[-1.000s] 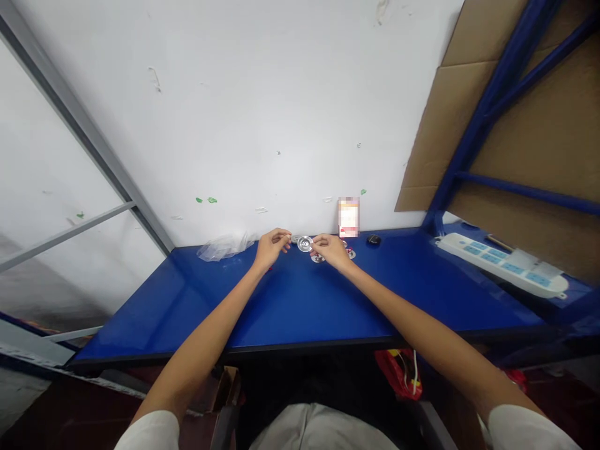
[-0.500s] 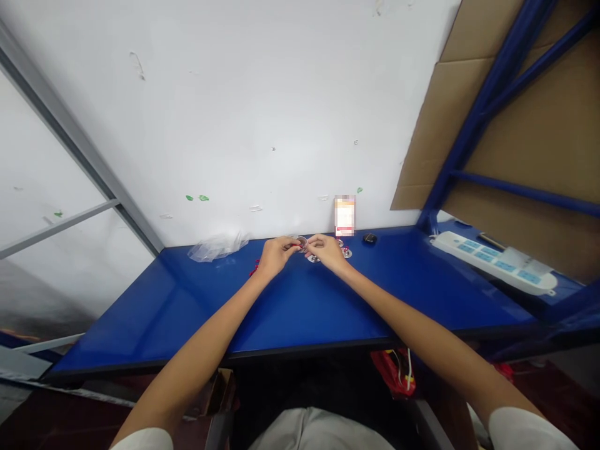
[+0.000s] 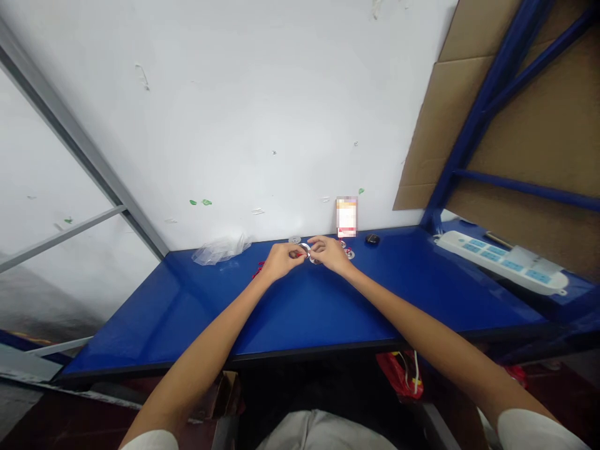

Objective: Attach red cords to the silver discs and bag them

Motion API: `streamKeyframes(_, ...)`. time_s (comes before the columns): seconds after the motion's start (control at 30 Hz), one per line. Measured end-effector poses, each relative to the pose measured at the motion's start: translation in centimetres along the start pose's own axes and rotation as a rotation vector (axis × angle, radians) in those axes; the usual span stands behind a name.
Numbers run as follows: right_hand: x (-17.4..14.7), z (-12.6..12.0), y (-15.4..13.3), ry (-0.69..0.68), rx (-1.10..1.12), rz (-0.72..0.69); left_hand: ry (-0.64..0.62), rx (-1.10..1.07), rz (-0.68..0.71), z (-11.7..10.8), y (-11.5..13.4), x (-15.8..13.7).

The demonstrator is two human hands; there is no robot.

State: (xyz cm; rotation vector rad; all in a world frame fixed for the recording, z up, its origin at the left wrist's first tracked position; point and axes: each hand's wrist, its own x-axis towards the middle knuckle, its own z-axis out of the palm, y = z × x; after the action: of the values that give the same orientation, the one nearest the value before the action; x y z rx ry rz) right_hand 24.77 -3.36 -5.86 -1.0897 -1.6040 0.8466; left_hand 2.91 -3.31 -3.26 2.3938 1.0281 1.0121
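Above the back of the blue table, my left hand (image 3: 284, 260) pinches a small round silvery disc (image 3: 304, 246) with a bit of red at it. My right hand (image 3: 329, 254) has its thumb and fingertips together at the disc's right side. The fingers partly cover the disc, and its exact kind is too small to tell. Another pale disc (image 3: 294, 240) lies just behind my left fingers. To the right of my right hand lie discs with red parts (image 3: 349, 254). Small red pieces (image 3: 259, 269) show beside my left wrist.
A clear plastic bag (image 3: 220, 249) lies at the back left of the blue table (image 3: 309, 319). A blurred-out card or screen (image 3: 347, 216) leans on the wall, near a small black object (image 3: 372, 239). At right is a white power strip (image 3: 501, 259).
Both hands have shifted slightly toward me, the left a little right as well. A pale disc behind the left fingers now shows. The view has tilted slightly.
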Motion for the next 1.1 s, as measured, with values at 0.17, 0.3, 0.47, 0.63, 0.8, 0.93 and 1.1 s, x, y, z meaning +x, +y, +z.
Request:
streamKeyframes(0.17,-0.1,-0.1,-0.4,-0.051,0.120,0.109,0.040,-0.054,-0.119,-0.7,-0.1,0.0)
streamKeyframes(0.3,-0.2,0.1,-0.7,-0.011,0.158,0.139,0.021,0.036,-0.027,-0.4,-0.4,-0.1)
streamKeyframes(0.47,-0.3,0.4,-0.8,0.023,0.132,0.089,0.079,0.163,0.016,0.2,0.4,-0.2)
streamKeyframes(0.63,-0.7,1.0,-1.5,0.040,0.249,0.127,0.079,0.291,0.033,0.1,0.7,-0.3)
streamKeyframes(0.8,-1.0,1.2,-1.8,0.005,0.306,0.079,0.115,0.293,0.039,0.2,0.9,-0.6)
streamKeyframes(0.93,-1.1,1.4,-1.7,-0.011,0.313,0.004,0.181,0.258,-0.042,0.4,1.2,-0.5)
streamKeyframes(1.1,-1.0,1.8,-1.2,-0.004,0.255,-0.081,0.216,-0.062,-0.261,0.4,0.9,-0.2)
